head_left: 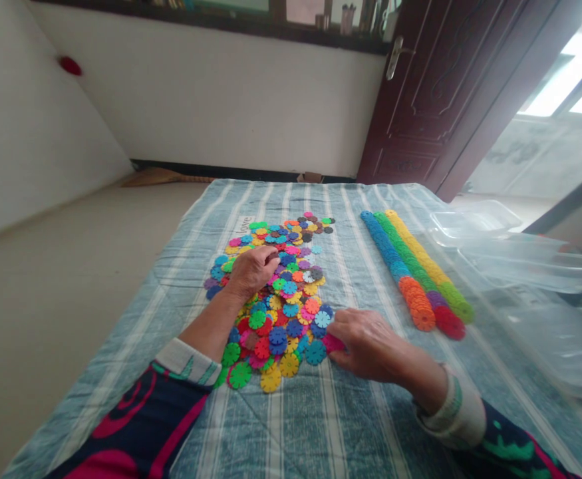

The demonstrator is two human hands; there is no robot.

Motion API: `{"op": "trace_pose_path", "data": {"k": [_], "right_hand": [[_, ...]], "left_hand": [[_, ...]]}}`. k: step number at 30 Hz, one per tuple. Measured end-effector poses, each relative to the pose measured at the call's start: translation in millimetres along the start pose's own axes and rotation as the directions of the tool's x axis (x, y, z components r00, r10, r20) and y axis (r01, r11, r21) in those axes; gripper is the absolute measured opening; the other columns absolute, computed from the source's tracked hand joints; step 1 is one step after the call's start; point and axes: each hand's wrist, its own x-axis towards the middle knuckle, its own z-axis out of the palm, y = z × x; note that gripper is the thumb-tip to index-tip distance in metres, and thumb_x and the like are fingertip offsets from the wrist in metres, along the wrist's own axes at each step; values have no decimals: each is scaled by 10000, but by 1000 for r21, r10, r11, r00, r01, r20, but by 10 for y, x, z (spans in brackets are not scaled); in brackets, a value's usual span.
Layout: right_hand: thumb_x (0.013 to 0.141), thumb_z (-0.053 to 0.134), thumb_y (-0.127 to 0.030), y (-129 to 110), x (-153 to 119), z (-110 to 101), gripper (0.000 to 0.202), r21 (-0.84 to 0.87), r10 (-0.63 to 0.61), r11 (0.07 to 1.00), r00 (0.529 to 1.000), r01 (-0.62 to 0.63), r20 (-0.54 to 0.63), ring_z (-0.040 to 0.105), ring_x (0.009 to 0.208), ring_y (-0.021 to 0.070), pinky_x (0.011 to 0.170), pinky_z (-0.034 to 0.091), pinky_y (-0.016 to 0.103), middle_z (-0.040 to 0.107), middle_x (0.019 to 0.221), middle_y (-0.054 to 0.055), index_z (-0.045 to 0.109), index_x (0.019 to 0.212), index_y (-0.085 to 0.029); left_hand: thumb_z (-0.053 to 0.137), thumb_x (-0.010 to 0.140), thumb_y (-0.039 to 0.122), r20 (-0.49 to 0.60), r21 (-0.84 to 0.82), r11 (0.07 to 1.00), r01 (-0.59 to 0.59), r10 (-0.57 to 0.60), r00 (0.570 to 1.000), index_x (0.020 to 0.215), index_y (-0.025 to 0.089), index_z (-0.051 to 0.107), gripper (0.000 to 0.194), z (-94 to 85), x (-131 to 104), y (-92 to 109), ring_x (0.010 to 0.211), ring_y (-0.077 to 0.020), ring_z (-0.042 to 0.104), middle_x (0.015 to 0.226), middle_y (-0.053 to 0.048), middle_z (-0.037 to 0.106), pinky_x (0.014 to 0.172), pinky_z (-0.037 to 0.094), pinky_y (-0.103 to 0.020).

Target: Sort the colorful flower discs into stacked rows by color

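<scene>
1. Notched discs (289,309), flat, round and brightly coloured, lie heaped on the counter (355,426) over wrinkled striped cloth (185,293).
2. Left hand (251,273) arches over them, palm down, fingers bunched; whether it grips anything, I can't tell.
3. Right hand (365,340), angled in from the other side, pinches a pink disc (333,343) at their edge.
4. Farther right, overlapping discs form long rows (406,254).

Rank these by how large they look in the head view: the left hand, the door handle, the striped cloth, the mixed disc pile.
1. Striped cloth
2. Mixed disc pile
3. Left hand
4. Door handle
</scene>
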Motion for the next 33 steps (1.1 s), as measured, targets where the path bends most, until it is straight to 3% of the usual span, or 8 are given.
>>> {"op": "trace_pose_path", "data": {"k": [12,21,33], "right_hand": [[792,516,-210,-70,67,-7,115,-21,-9,1000,1000,10,25,511,683,142,563,256,291,627,803,61,616,810,-157],[822,550,-218,265,-16,-185,102,-96,175,981,983,-171,46,578,737,159,587,282,284,654,834,71,629,798,-158],[789,710,-306,304,-13,-203,145,-67,175,983,978,-168,113,600,824,178,609,309,260,637,850,36,657,853,-187]], "left_hand": [[452,817,344,16,17,1000,22,-22,1000,890,192,682,285,-42,5,43,798,-204,650,890,-68,724,736,457,-284],[461,801,358,11,19,1000,12,-12,1000,887,205,681,282,-43,8,17,786,-204,643,876,-57,728,723,469,-280],[462,805,343,25,9,1000,22,-22,999,897,200,676,274,-45,7,30,796,-203,648,909,-62,729,751,468,-288]]}}
